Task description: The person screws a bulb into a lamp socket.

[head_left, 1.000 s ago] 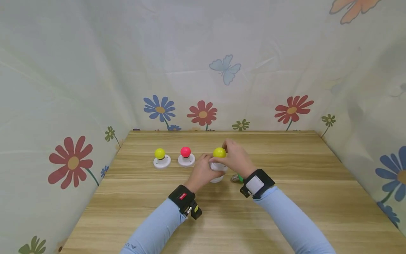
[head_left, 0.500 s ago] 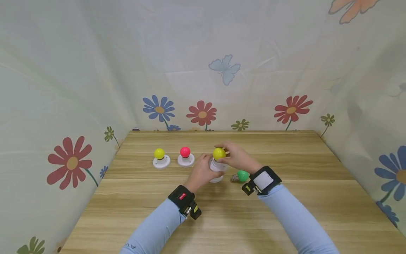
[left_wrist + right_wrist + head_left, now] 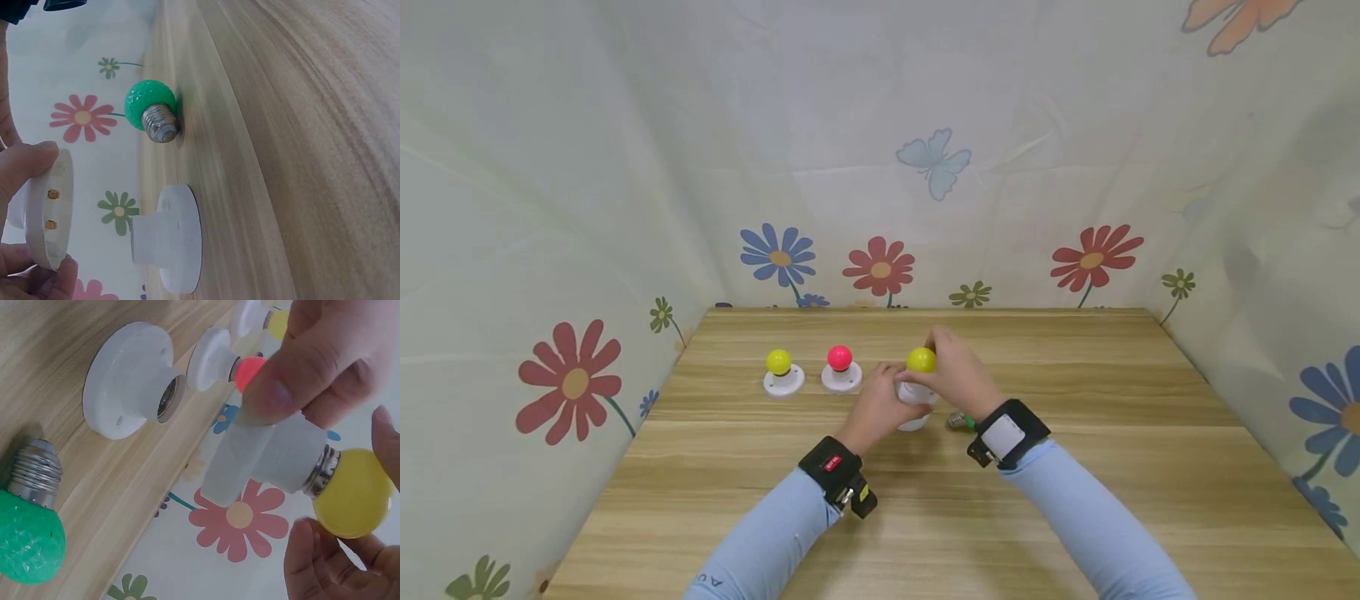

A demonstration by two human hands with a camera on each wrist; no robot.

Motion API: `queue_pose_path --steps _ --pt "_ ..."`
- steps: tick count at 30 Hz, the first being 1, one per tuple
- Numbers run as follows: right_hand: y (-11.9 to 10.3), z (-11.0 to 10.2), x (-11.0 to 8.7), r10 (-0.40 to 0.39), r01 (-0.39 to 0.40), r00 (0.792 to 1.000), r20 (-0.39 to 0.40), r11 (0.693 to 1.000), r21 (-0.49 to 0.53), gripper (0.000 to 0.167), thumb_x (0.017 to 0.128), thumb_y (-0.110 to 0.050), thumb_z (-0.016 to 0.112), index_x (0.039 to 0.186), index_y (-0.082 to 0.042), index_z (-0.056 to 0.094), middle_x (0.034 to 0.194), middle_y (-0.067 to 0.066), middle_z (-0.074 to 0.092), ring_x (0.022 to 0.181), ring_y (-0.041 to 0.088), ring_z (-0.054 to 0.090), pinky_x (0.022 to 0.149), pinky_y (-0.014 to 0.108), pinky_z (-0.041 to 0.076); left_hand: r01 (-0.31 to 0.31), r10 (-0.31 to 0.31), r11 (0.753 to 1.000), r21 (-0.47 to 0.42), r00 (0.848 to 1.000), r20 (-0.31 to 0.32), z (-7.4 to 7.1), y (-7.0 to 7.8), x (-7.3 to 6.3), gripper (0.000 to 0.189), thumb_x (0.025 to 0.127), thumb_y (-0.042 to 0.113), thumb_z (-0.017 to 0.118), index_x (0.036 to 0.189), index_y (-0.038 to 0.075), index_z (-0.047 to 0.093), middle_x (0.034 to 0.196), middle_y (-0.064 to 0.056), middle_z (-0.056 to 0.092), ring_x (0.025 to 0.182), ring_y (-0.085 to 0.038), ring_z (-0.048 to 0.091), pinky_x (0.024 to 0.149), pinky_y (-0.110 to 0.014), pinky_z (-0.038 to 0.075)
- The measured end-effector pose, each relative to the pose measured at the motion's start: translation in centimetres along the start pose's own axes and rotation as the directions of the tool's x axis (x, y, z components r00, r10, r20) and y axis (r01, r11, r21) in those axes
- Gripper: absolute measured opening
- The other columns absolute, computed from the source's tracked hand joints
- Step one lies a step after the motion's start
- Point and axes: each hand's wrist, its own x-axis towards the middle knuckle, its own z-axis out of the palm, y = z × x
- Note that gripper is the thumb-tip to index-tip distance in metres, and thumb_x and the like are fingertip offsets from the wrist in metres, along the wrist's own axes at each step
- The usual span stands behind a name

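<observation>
My left hand (image 3: 880, 406) grips the base of a white lamp socket (image 3: 234, 459), which it holds up off the table. A yellow light bulb (image 3: 353, 494) sits in this socket, its metal thread partly showing at the socket mouth. My right hand (image 3: 958, 377) has its fingers round the bulb from both sides. Beneath the raised socket, a second white socket (image 3: 181, 244) stands on the table with no bulb in its mouth. Close by lies a green light bulb (image 3: 150, 103) on its side, mostly hidden behind my right hand in the head view.
To the left on the wooden table (image 3: 760, 500) stand two more white sockets, one with a red bulb (image 3: 839, 358) and one with a yellow bulb (image 3: 778, 362). A flower-printed cloth (image 3: 820, 125) hangs behind the table and along both sides.
My right hand turned outward half a second ago, showing the green bulb, and has now turned back round the yellow bulb. The left hand and its socket have stayed in place.
</observation>
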Motion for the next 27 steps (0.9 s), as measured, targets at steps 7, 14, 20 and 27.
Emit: queue_pose_path --steps 7,14,20,27 --pt "0.5 -1.0 0.3 -0.145 0.114 0.979 0.146 0.972 0.204 0.045 0.083 -0.007 0.075 0.124 0.002 0.057 0.119 0.017 0.062 0.104 0.029 0.061 0.091 0.043 0.054 0.016 -0.016 1.0 0.003 1.0 0.002 0.1 -0.2 -0.1 0.073 0.074 0.042 0.082 0.133 0.008 0.054 0.126 -0.01 0.055 0.112 -0.025 0.055 0.094 -0.042 0.052" --pt "0.6 -1.6 0.4 -0.2 0.144 0.955 0.218 0.958 0.25 0.054 0.082 -0.004 0.075 0.132 0.001 0.054 0.132 0.019 0.058 0.116 0.034 0.058 0.099 0.048 0.049 0.0 0.001 1.0 0.027 1.0 -0.004 0.2 -0.3 -0.2 0.071 0.075 0.041 0.082 0.13 0.007 0.054 0.122 -0.009 0.056 0.11 -0.023 0.055 0.094 -0.04 0.052" --pt "0.3 -1.3 0.3 -0.044 -0.016 0.973 0.228 0.966 0.256 0.082 0.077 -0.026 0.083 0.142 -0.001 0.04 0.142 0.02 0.048 0.125 0.039 0.052 0.099 0.051 0.047 -0.015 0.016 0.999 0.045 1.0 -0.009 0.1 -0.2 -0.2 0.07 0.075 0.041 0.082 0.131 0.008 0.056 0.127 -0.009 0.057 0.116 -0.024 0.053 0.099 -0.042 0.049" --pt "-0.4 -0.2 0.1 0.079 -0.084 0.995 0.068 0.993 0.082 0.062 0.073 -0.046 0.082 0.107 -0.005 0.051 0.098 0.01 0.057 0.082 0.023 0.057 0.071 0.031 0.055 -0.035 0.035 0.998 0.057 0.999 -0.01 0.1 -0.1 -0.1 0.065 0.075 0.04 0.082 0.129 0.011 0.059 0.124 -0.007 0.061 0.115 -0.023 0.052 0.097 -0.04 0.05"
